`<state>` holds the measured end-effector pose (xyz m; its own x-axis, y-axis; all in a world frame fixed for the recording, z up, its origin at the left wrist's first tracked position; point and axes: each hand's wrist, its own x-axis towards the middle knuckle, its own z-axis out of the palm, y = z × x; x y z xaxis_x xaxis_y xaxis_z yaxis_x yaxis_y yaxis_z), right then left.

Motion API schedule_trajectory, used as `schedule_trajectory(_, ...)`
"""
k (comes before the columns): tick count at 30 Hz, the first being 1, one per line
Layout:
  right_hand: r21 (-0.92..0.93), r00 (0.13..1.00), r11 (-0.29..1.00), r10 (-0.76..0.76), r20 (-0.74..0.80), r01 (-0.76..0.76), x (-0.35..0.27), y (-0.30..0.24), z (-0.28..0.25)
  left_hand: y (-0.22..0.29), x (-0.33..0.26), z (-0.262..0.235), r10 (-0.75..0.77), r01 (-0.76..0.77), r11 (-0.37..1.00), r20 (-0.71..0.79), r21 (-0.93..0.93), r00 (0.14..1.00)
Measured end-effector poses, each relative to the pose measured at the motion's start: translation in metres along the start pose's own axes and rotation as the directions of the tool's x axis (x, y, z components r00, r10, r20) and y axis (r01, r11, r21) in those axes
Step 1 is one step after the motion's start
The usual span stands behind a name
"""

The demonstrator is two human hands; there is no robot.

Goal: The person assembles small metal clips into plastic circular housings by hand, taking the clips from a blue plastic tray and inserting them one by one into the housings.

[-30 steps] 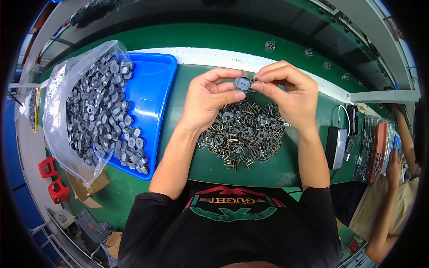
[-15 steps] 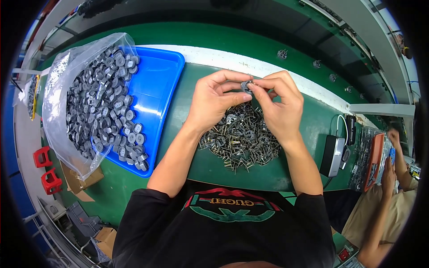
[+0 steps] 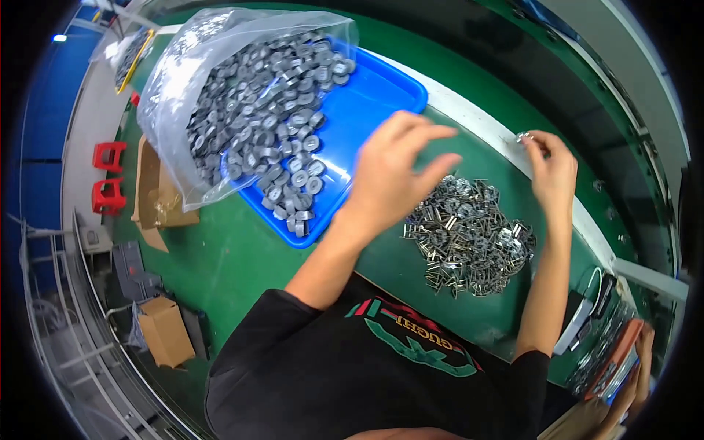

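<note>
Blue tray (image 3: 367,103) sits at the left on the green table (image 3: 242,249), with a clear bag (image 3: 220,88) of grey rings (image 3: 271,110) spilling across it. A heap of metal clips (image 3: 469,235) lies between the two forearms, just right of the tray. Red stools (image 3: 106,176) and cardboard boxes (image 3: 165,330) sit down on the floor at the left; another person's hand (image 3: 645,345) shows at the far right edge. Nothing blocks either hand.

Left hand (image 3: 396,169) is empty, fingers spread and loose, hovering over the tray's near corner beside the clips. Right hand (image 3: 554,165) is out by the white strip (image 3: 506,139), fingertips pinched on a small metal part (image 3: 525,136).

Half a second ago both hands were pressed together over the clips, working one small piece between them. Now they've split: left swung toward the tray, right carried the part out to the table's far edge.
</note>
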<state>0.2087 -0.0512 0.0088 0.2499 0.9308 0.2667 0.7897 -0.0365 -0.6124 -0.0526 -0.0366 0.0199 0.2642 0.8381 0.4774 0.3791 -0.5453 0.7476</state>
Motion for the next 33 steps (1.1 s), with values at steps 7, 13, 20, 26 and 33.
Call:
schedule_trajectory(7, -0.384, 0.992, 0.920, -0.034, 0.120, 0.078, 0.063, 0.050, 0.028, -0.047, -0.049, -0.106, -0.381, 0.327, 0.619, -0.091, 0.714, 0.920)
schedule_trajectory(13, 0.043, 0.946, 0.969, -0.248, 0.207, 0.245, 0.023, 0.007, 0.021, -0.058, -0.049, -0.113, -0.363, 0.329, 0.628, -0.108, 0.705, 0.926)
schedule_trajectory(20, 0.232, 0.828, 0.958, -0.266, 0.494, 0.169, -0.021, -0.009, 0.018, -0.046, -0.035, -0.108, -0.450, 0.461, 0.820, -0.115, 0.339, 0.886)
schedule_trajectory(26, 0.237, 0.923, 0.957, -0.236, 0.303, 0.167, -0.029, -0.003, 0.013, -0.022, -0.002, -0.070, -0.409, 0.408, 0.766, 0.114, -0.497, 0.906)
schedule_trajectory(33, 0.584, 0.964, 0.812, -0.176, 0.199, 0.028, -0.024, -0.010, -0.004, -0.014, 0.036, 0.027, -0.169, 0.636, -0.113, 0.645, -0.763, 0.745)
